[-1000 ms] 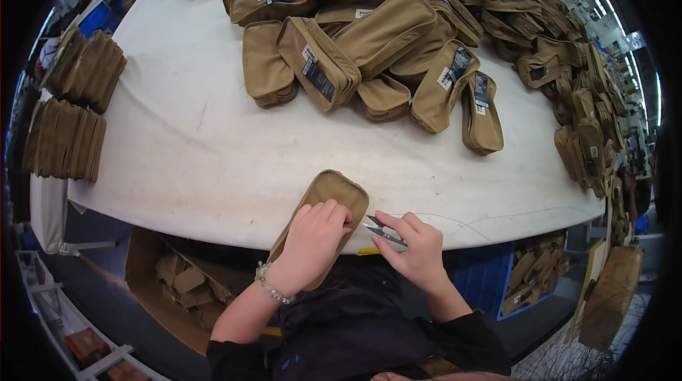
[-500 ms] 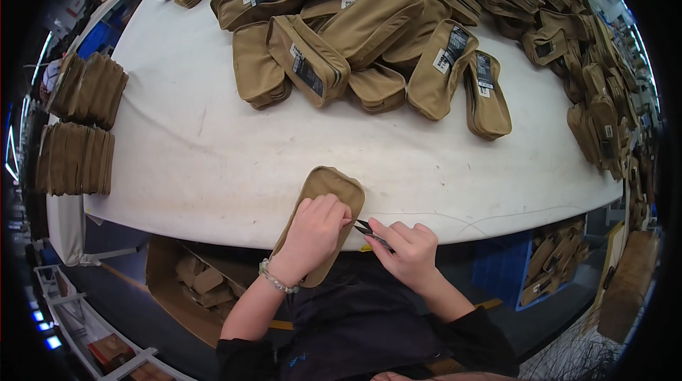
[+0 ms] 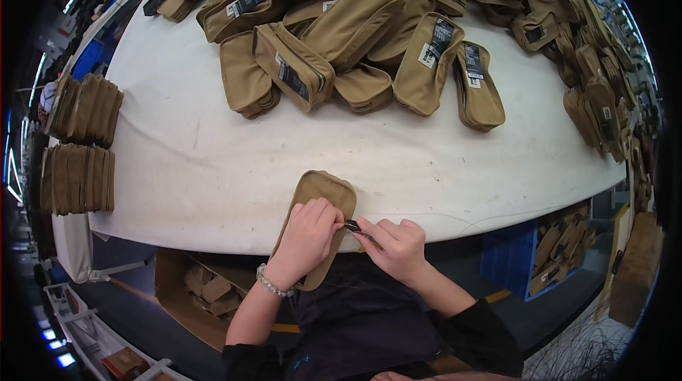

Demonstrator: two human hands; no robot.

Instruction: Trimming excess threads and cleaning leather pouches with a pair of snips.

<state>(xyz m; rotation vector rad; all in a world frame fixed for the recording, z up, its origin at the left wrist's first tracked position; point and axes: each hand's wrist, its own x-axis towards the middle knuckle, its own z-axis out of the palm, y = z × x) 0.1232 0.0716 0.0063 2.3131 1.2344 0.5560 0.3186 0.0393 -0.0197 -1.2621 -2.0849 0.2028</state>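
So the pouch point(image 3: 323, 189) being worked on is down at 6 o'clock, lying at the near edge of the white table point(image 3: 213, 189) with its lower end hanging over toward the person's lap. Left hand point(image 3: 309, 235) is laid over it, fingers curled in and pinching its right-hand edge, and the right hand point(image 3: 394, 247) has its fingers wrapped around some small dark thread snips point(image 3: 353, 226), tips pointing at 9 o'clock, right by the left fingertips. As for progress, I'd say this one's mid-job: the snips are at its edge and it hasn't been put down, but I can't tell if anything's been cut. There are plump labelled pouches point(image 3: 355, 22) piled at 12 o'clock and flatter bundles point(image 3: 78, 178) stacked at 9, though which of those are finished and which are left, no clue from this angle. The one in hand looks decent to me: plain tan fabric, rounded corners at the far end, a raised seam round the rim, leaning toward 1 o'clock, no label on the bit I can see, middle covered by the hand
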